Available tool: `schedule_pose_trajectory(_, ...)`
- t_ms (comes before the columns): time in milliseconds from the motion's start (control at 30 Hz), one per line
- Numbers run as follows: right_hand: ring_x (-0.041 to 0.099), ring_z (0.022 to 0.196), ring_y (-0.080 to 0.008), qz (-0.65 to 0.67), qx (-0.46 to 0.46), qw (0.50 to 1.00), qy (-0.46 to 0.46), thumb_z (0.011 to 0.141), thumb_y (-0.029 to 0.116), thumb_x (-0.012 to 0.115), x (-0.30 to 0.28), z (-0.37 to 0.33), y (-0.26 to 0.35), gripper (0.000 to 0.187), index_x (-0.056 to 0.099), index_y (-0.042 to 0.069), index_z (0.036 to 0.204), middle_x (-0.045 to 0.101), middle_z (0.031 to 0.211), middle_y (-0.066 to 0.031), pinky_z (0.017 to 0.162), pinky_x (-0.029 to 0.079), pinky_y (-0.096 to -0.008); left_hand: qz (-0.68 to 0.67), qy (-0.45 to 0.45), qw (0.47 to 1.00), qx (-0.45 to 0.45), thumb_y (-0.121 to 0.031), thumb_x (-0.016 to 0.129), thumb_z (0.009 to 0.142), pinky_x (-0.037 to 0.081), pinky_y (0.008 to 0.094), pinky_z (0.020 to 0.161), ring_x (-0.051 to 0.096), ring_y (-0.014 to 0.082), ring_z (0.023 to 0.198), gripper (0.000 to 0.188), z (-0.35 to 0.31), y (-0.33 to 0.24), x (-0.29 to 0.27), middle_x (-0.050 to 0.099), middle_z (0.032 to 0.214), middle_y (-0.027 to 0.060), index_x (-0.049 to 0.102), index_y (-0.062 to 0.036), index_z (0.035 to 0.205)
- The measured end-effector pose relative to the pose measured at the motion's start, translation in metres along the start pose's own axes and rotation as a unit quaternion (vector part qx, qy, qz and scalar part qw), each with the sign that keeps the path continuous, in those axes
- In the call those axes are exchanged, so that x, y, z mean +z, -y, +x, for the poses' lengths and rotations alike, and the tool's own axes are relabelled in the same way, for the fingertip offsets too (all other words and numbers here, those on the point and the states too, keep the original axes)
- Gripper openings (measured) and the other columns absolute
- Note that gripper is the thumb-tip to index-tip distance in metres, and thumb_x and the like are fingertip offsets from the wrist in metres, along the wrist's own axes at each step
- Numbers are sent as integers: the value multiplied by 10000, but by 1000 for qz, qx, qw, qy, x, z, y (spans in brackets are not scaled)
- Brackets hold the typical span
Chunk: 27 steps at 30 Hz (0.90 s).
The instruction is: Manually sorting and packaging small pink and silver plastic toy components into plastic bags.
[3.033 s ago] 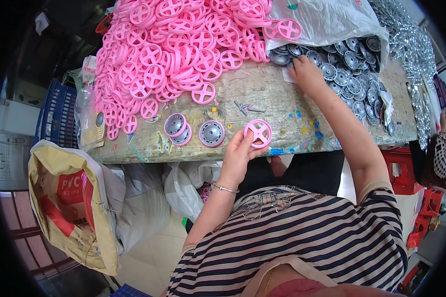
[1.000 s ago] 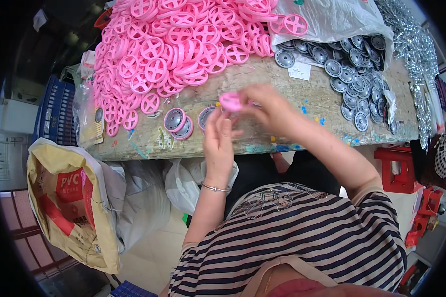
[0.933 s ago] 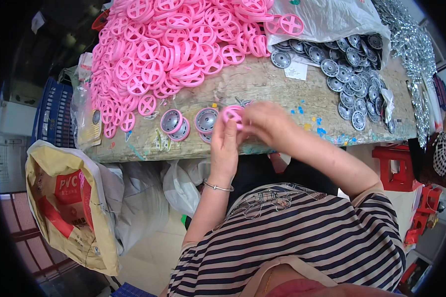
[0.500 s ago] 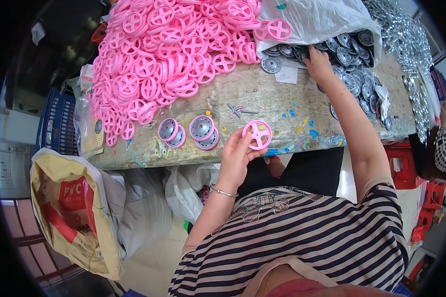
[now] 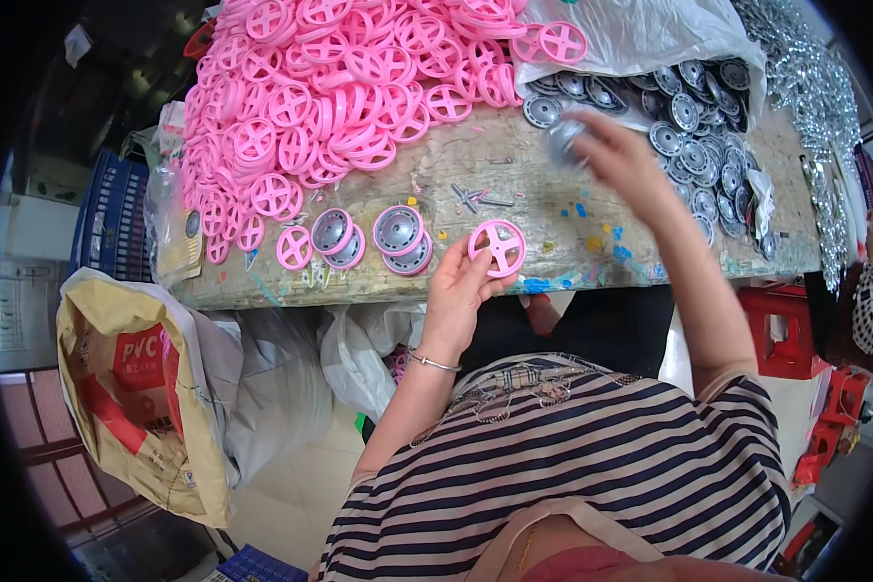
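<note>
Head view. Wheels with grey faces and pink rims: four counted, in two overlapping pairs, the left pair (image 5: 331, 231) and the right pair (image 5: 398, 229), set near the front edge of the desk (image 5: 524, 170). Loose pink ring (image 5: 295, 247): one, lying just left of the pairs. Held pink ring (image 5: 500, 249): one, at the front edge. Pink ring pile (image 5: 349, 97): too many to count, at the back left. Grey disc heap (image 5: 698, 160): likewise uncountable, spilling from one white plastic bag (image 5: 640, 39). Metal pins (image 5: 470, 198): a small cluster behind the held ring, exact number unclear.

Left hand (image 5: 454, 286): raised from the lower edge, forearm slanting up and right; thumb and fingers pinch the held ring, its cross spokes facing up. Right hand (image 5: 619, 160): arm extended forward, bent at the elbow, hand above the desk just before the bag; blurred, fingers gripping one grey disc (image 5: 565, 144).
</note>
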State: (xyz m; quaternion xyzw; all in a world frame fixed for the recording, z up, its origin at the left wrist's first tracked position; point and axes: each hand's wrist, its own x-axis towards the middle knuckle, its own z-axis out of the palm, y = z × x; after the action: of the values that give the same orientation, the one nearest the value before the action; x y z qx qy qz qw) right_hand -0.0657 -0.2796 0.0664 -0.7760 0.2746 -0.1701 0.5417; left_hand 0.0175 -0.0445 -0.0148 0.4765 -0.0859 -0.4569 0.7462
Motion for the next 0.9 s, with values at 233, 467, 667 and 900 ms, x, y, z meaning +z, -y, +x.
schedule_pose_trajectory(233, 562, 871, -153, 2, -49, 998, 48, 861, 132, 650, 73, -62, -18, 344, 617, 82, 1199, 567, 988, -88, 747, 462, -271, 16, 54, 997, 52, -59, 484, 968, 556, 340, 869, 590, 175, 1066, 388, -4, -9, 12, 568, 1198, 95, 417, -5, 1346)
schedule_pose_trajectory(467, 608, 760, -173, 63, 38, 989, 127, 874, 215, 645, 78, -66, -22, 257, 597, 15, 1029, 645, 840, -108, 695, 495, -310, 34, 51, 997, 52, -65, 482, 970, 568, 330, 853, 587, 179, 1069, 380, -14, -11, 10, 554, 1214, 102, 435, -7, 1343)
schedule_pose_trajectory(667, 541, 748, -61, 31, 39, 991, 122, 914, 155, 614, 83, -71, -20, 175, 580, 17, 1015, 604, 848, -4, 647, 463, -233, 52, 33, 995, 73, -97, 458, 986, 569, 343, 849, 596, 191, 1056, 369, -18, -9, 11, 554, 1210, 105, 429, -7, 1342)
schedule_pose_trajectory(900, 608, 822, -188, 109, 22, 988, 109, 950, 255, 542, 93, -73, -18, 283, 584, 16, 1096, 634, 929, -111, 731, 491, -318, 22, -27, 994, 106, -165, 422, 1008, 572, 345, 811, 625, 181, 970, 362, -34, -17, -2, 577, 1164, 94, 431, 15, 1323)
